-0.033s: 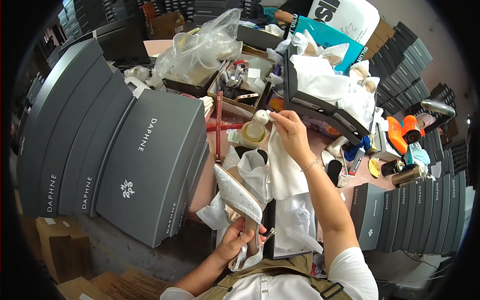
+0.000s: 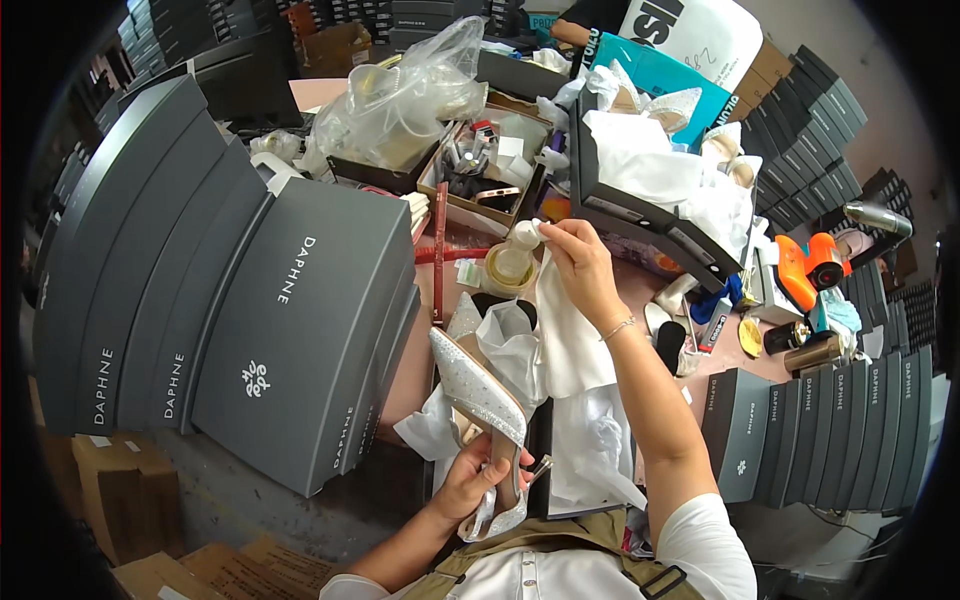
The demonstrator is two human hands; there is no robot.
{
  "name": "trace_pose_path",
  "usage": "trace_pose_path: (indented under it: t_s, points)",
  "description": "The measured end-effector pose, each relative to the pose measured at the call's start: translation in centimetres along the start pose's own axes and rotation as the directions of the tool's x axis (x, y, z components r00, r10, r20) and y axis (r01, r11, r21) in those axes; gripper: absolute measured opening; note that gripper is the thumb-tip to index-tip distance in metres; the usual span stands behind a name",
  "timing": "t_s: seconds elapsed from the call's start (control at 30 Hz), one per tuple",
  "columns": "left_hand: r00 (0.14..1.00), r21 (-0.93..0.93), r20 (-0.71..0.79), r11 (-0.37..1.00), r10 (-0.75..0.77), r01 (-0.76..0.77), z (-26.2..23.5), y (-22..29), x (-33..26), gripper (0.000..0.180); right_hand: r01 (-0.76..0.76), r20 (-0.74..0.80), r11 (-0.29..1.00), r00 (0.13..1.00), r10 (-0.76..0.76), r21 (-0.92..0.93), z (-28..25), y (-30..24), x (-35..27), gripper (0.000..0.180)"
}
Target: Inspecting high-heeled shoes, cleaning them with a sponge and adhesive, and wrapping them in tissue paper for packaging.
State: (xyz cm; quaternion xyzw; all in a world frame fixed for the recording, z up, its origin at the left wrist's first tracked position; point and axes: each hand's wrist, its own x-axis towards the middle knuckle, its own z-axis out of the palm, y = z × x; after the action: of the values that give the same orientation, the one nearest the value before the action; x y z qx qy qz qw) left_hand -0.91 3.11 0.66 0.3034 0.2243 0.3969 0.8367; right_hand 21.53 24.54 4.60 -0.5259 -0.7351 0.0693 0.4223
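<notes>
My left hand (image 2: 470, 485) is closed around a silver glitter-covered pointed shoe (image 2: 480, 385), its toe pointing up and away. A thin heel and a strap show by the fingers. My right hand (image 2: 580, 260) pinches a small piece of white cloth (image 2: 540, 229) against the white top of a clear bottle (image 2: 512, 262). The bottle stands within a roll of yellowish tape (image 2: 508, 284). A longer white cloth (image 2: 562, 335) hangs below the fingers; whether it joins the pinched piece I cannot tell. Under the shoe lies an open box with white tissue paper (image 2: 590, 450) and a second glittery shoe (image 2: 464, 318).
Large dark grey shoe boxes (image 2: 300, 330) lean at the left, and more boxes (image 2: 830, 430) stand at the right. Behind the bottle sits a carton of small items (image 2: 480, 165). A box of paper-wrapped shoes (image 2: 650, 160) stands at the far right, near an orange tool (image 2: 800, 270).
</notes>
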Motion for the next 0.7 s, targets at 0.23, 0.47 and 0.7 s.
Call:
trace_pose_path:
  t_s: [0.23, 0.47, 0.7]
  points:
    - [1.000, -0.184, -0.014, 0.983, 0.024, -0.026, -0.9, 0.5, 1.5, 0.051, -0.007, 0.077, 0.988, 0.997, 0.019, -0.152, 2.9, -0.4, -0.2, 0.030]
    - [0.999, -0.301, 0.038, 0.953, -0.023, 0.033, 0.1, 1.6, 1.6, 0.056, -0.090, -0.054, 0.996, 0.995, 0.089, -0.020, 5.2, 2.3, -0.8, 0.036]
    - [0.985, -0.547, 0.169, 0.834, 0.030, 0.068, 0.2, 1.0, 1.0, 0.049, -0.069, -0.503, 0.727, 0.676, 0.538, 0.684, 0.2, 2.6, -5.3, 0.034]
